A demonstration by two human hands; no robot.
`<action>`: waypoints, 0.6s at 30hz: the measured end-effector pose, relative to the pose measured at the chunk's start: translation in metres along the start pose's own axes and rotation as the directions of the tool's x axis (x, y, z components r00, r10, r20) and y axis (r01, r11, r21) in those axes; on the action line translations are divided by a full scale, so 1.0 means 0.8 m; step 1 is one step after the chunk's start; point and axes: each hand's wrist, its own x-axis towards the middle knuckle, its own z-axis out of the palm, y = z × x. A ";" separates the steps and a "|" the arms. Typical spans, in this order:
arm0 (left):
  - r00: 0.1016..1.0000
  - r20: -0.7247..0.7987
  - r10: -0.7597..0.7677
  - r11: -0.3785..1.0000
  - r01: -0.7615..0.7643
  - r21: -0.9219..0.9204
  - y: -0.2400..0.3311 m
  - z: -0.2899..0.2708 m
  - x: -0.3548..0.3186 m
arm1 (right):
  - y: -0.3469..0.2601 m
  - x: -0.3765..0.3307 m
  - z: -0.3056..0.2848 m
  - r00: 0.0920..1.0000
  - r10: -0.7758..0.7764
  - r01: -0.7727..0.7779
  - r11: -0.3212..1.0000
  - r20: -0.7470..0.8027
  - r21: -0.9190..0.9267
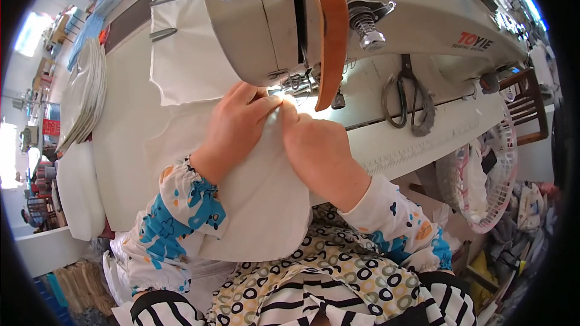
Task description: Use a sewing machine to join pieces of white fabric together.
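Observation:
Both of my hands meet just below the needle area of a cream sewing machine (241,30). My left hand (232,127) pinches the upper edge of a white fabric piece (254,205), fingers pressed together. Against it, my right hand (317,145) is closed on the same edge, thumb and fingertip close to the lit presser foot. The fabric drapes from the table over my lap. Bright lamp light washes out the fingertips and the stitching spot. An orange curved strip (329,36) hangs on the machine head, right of the needle.
Black-handled scissors (408,93) lie on the table right of the needle. Another white cut piece (190,54) with small thread snips (163,34) on it lies at upper left. Stacked white pieces (87,96) hang at the left edge. A pink-rimmed basket (510,169) stands at right.

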 end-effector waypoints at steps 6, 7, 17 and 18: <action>0.999 0.030 0.017 1.000 -0.017 0.005 -0.008 0.000 0.002 | 0.003 0.001 0.001 1.000 0.018 -0.017 0.997 -0.010 0.082; 0.999 0.041 0.010 1.000 -0.011 0.008 -0.008 -0.001 0.001 | 0.004 -0.001 0.005 0.999 0.034 -0.032 0.995 -0.025 0.093; 0.989 0.141 -0.043 0.999 0.038 0.039 -0.012 -0.010 0.005 | 0.057 0.009 -0.030 0.923 0.290 -0.051 0.745 -0.253 0.666; 0.987 0.155 -0.030 0.998 0.020 0.063 -0.012 -0.012 0.006 | 0.066 0.013 -0.033 0.924 0.286 -0.049 0.745 -0.253 0.665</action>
